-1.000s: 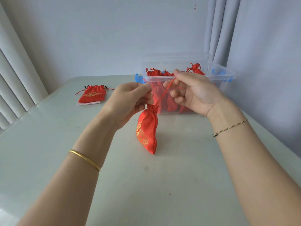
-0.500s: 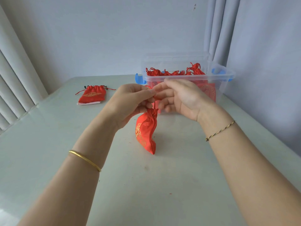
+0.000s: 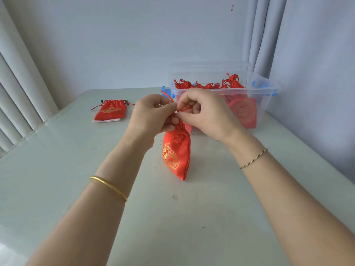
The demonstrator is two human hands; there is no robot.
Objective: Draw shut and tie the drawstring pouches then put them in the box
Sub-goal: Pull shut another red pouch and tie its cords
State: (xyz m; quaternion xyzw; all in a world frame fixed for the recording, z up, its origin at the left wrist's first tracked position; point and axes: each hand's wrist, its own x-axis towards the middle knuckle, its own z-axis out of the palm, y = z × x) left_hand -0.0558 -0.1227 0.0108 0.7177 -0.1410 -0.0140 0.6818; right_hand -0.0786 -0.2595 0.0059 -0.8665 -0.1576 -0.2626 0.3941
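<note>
Fingers [image 3: 167, 110] of the left hand [image 3: 151, 117] are noted curled round the gathered neck of a red drawstring pouch [image 3: 176, 150], with thumb and forefinger pinched at the top of the gathers.

At far left, pale vertical blind slats [image 3: 17, 96] are seen along the table's edge. On the table [image 3: 67, 169], toward its far left, a second red pouch [image 3: 111, 112] is laid flat with its mouth only loosely drawn and its cords trailing. A pale layer shows under its near edge; what it is cannot be told. It is well apart from both hands. A gold bangle [image 3: 109, 187] is worn on the left forearm.

At centre, the gripped pouch is held upright and slightly tilted, in front of the box. Gold print is visible on its face, and its lower corner appears to meet the table. Its mouth is drawn shut. The red drawstring [image 3: 185, 109] runs from the neck between the two hands, and one loose end [image 3: 165, 94] curls up behind the left hand.

The right hand [image 3: 207, 114] is placed against the left, touching it, with its fingers [image 3: 183, 117] clenched on the drawstring just above the neck. A thin braided bracelet [image 3: 253, 158] is worn on the right wrist.

Behind the hands and to the right, a clear plastic box [image 3: 269, 89] with blue latches [image 3: 259, 85] is set on the table. Tied red pouches [image 3: 232, 82] are piled inside it. Grey curtains [image 3: 259, 35] are hung behind it.
</note>
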